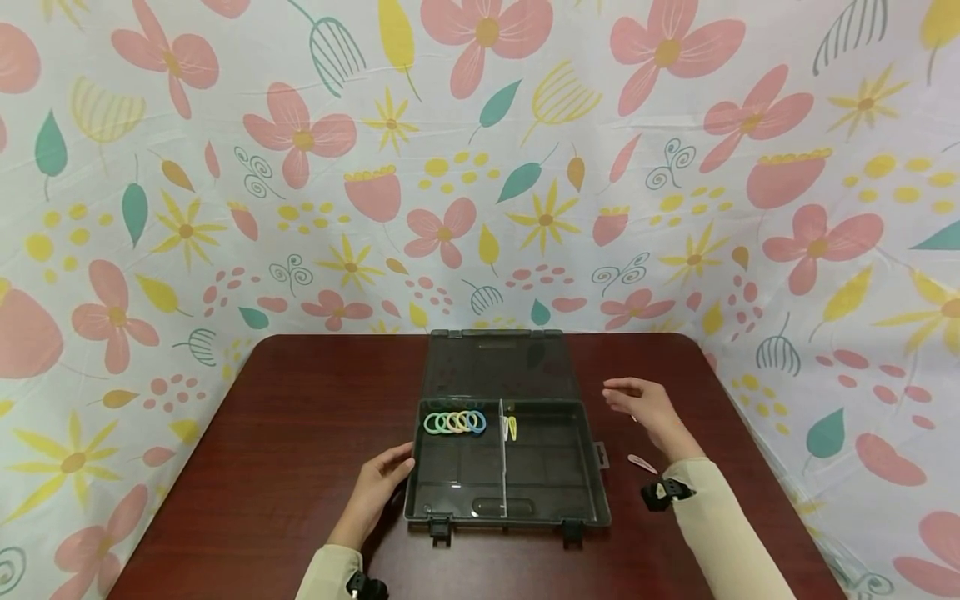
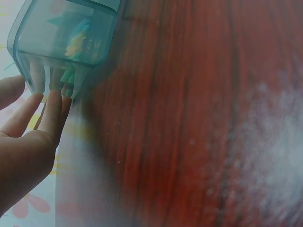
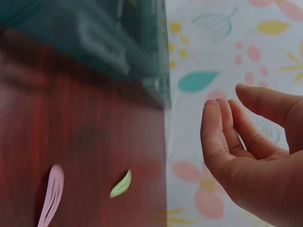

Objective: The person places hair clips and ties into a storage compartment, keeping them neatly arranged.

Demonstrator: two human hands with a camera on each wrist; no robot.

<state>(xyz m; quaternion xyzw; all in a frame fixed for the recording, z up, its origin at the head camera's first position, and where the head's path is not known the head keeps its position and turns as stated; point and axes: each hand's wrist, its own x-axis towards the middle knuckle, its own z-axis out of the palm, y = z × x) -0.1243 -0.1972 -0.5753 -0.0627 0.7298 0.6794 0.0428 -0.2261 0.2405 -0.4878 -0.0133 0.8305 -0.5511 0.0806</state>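
A dark see-through plastic case (image 1: 543, 492) lies with its lid (image 1: 498, 367) tipped back. Overlapping pastel rings (image 1: 455, 422) line the back of its left compartment. Beside the divider (image 1: 503, 475), in the right compartment, are a yellow snap hair clip (image 1: 513, 428) and a whitish one (image 1: 506, 429). My left hand (image 1: 381, 482) touches the case's left wall with extended fingertips, thumb at the rim. My right hand (image 1: 651, 414), fingers loosely bent and holding nothing, hovers right of the case. Near it on the table are a pink hair clip (image 3: 51, 196) and a pale green one (image 3: 120, 183).
The case stands on a dark red-brown wooden table (image 1: 300, 417). Two black latches (image 1: 440, 531) jut from its front edge, and a handle tab (image 1: 602, 455) from its right side. A flowered cloth (image 1: 450, 167) hangs behind and around the table.
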